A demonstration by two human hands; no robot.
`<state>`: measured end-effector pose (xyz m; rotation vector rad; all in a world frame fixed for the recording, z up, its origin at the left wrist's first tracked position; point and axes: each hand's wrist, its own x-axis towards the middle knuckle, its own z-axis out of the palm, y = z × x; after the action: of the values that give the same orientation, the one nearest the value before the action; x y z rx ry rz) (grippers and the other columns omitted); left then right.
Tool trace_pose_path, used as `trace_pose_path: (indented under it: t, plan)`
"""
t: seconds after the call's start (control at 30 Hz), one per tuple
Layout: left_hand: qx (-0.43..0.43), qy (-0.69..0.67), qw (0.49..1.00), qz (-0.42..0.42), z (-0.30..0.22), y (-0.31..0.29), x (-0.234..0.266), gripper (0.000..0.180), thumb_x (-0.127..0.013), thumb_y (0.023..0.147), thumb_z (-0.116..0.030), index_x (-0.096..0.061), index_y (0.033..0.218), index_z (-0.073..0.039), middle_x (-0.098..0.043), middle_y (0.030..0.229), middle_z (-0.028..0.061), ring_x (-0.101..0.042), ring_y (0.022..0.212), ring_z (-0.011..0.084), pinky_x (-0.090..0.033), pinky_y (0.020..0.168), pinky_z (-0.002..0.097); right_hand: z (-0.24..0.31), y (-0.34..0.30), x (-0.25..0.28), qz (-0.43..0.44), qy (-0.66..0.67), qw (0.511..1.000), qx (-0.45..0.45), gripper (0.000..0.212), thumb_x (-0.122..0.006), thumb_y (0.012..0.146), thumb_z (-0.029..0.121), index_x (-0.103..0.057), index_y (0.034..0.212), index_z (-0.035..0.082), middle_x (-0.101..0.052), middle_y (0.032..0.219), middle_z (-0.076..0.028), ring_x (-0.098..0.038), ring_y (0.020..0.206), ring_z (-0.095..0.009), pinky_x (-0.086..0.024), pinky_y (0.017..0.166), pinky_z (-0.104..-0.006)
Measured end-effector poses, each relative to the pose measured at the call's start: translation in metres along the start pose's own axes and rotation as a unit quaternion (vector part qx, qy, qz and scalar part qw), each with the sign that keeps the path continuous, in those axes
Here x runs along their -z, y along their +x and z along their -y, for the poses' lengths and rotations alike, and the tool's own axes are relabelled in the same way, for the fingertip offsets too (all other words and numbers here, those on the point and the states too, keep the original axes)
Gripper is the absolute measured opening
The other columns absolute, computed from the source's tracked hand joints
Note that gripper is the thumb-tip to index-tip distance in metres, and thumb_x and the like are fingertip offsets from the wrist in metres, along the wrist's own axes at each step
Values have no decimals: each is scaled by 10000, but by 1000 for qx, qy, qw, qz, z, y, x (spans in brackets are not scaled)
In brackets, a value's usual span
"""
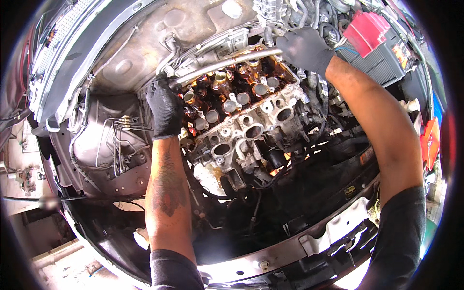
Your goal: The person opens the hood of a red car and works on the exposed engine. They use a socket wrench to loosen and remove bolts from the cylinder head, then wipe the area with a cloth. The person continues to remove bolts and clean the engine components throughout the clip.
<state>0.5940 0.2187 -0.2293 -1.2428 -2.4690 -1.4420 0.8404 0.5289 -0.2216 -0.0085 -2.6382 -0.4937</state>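
A long silvery metal bar [227, 65] spans the far side of the exposed cylinder head [253, 131]. My left hand [166, 107], in a black glove, closes at the bar's left end, where its fingertips partly hide it. Wrapped round the right end is my right hand [305, 52], gloved in black too. Below the bar, the head's top is coated in brown oil, with several round metal valve lifters [230, 106] in it. Along its near side are large oval ports [253, 132]. Whatever tool parts sit under my left fingers are hidden.
A car battery [379, 55] with a red cover [368, 34] stands at the far right. Thin metal lines [126, 126] bend up left of my left forearm. The front crossmember [333, 234] curves along the near side. Hoses and wiring crowd the far right.
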Motion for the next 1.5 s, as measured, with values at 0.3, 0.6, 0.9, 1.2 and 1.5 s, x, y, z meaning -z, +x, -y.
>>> trace_pose_path:
  t: [0.3, 0.6, 0.9, 1.2, 1.5]
  plan:
    - [93, -82, 991, -42, -11, 2, -8, 221, -600, 878, -101, -628, 1045, 42, -648, 937, 240, -612, 888, 418, -482, 805, 492, -29, 13, -38, -20, 11, 999, 45, 254, -724, 756, 210, -661, 967, 85, -681, 817, -87, -698, 644, -264, -550, 605, -425]
    - [-22, -57, 998, -32, 22, 0, 0, 419, -457, 1098, -334, -623, 1135, 49, -655, 882, 65, -590, 823, 167, -496, 769, 347, 7, 11, 34, 95, 95, 991, -8, 217, -692, 829, 275, -619, 872, 76, -645, 721, -124, -667, 617, -351, -523, 574, -489]
    - [90, -208, 972, -58, 23, -3, -13, 465, -476, 1091, -414, -651, 1151, 13, -612, 834, 5, -477, 602, 43, -373, 523, 222, 17, 25, 81, 148, 147, 973, -99, 290, -683, 870, 345, -658, 849, 57, -663, 725, -167, -676, 703, -389, -527, 645, -510]
    - [69, -162, 982, -63, 16, 2, -7, 500, -445, 1105, -390, -643, 1180, 63, -679, 1001, 75, -591, 778, 106, -476, 652, 277, 17, 31, 100, 112, 130, 982, -78, 312, -682, 892, 365, -665, 892, 53, -650, 704, -168, -675, 687, -395, -523, 632, -515]
    - [74, -228, 969, -67, -19, 22, 12, 444, -466, 1106, -370, -651, 1092, 34, -616, 869, 61, -560, 783, 135, -484, 715, 323, 24, 34, 116, 130, 163, 967, -144, 355, -716, 878, 407, -661, 830, 59, -657, 709, -177, -683, 696, -386, -527, 613, -492]
